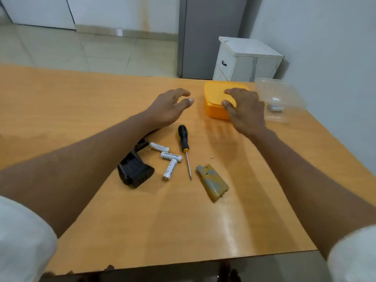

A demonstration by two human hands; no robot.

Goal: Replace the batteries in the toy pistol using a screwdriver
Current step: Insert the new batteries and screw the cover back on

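Both hands reach forward over the table (61, 98), forearms extended, palms down. Left hand (168, 107) hovers above the table's middle with fingers spread and curled, thumb near the forefinger, holding nothing. Right hand (244, 110) is spread wide over the near right part of the yellow box (215, 98), thumb at its front wall; whether the fingers press on the lid cannot be told.

Pistol (135, 169) lies black and grip-forward under the left forearm, partly hidden by it. Three white batteries (171, 156) lie loose just right of the pistol. Screwdriver (184, 147) lies beside them, handle toward the far edge, tip toward the near edge. Cover (212, 182), olive and grey, lies right of the screwdriver tip. Clear tub (280, 98) sits at the far right corner, just beside the box, with small items inside.
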